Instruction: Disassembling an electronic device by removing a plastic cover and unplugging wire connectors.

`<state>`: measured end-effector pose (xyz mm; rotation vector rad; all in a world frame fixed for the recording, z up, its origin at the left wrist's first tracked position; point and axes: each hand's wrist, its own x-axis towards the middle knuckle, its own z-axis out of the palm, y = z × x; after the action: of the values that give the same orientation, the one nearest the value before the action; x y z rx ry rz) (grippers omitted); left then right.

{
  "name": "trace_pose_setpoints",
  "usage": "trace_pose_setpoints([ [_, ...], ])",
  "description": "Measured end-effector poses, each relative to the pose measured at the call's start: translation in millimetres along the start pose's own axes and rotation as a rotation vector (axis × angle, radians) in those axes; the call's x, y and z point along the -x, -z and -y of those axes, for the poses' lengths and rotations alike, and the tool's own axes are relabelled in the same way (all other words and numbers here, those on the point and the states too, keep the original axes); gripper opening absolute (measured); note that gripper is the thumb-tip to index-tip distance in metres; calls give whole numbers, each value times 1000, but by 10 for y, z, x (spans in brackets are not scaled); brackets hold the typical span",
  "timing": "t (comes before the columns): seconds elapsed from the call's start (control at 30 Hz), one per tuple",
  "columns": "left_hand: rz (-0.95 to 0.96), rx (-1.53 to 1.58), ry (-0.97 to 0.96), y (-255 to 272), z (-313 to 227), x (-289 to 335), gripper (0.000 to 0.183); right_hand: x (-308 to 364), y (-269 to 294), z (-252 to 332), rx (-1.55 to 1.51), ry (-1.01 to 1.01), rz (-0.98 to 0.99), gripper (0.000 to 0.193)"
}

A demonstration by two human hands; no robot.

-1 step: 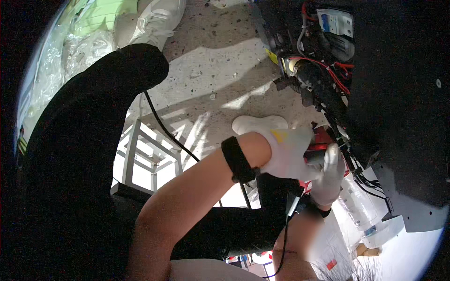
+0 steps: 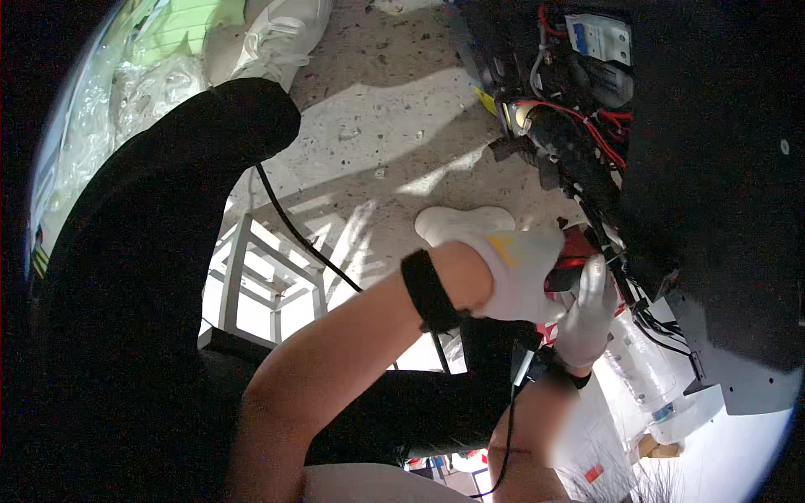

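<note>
My left hand (image 2: 524, 272), in a white glove with a yellow mark, is at a red and black object (image 2: 575, 250) beside a dark machine frame. Its fingers are mostly hidden, but the hand seems closed around that object. My right hand (image 2: 587, 318), also gloved in white, comes up from below with curled fingers against the same object. More red shows between and under the gloves; the object's kind cannot be made out. Black cables (image 2: 616, 251) run along the frame right beside both hands.
A dark panel (image 2: 713, 184) rises at the right, with red wires (image 2: 587, 126) and a blue-and-white switch unit (image 2: 599, 40) beside it. A pale metal stool frame (image 2: 239, 268) stands left, near a hanging black cable (image 2: 289, 220). Clear plastic wrap (image 2: 159, 92) lies upper left.
My left hand and wrist have shifted slightly to the right, toward the red and black object. My right hand stays nearly in place.
</note>
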<state>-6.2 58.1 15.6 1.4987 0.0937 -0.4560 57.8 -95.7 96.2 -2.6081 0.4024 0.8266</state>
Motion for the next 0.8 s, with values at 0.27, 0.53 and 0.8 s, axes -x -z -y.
trace_pose_setpoints([
  [0.27, 376, 463, 176, 33, -50, -54, 51, 78, 93, -38, -367, 18, 89, 39],
  [0.53, 482, 1159, 239, -107, 67, 11, 60, -12, 84, -198, -579, 57, 305, 55],
  [0.8, 538, 605, 348, 209, -153, -65, 81, -17, 176, -133, -553, 42, 336, 41],
])
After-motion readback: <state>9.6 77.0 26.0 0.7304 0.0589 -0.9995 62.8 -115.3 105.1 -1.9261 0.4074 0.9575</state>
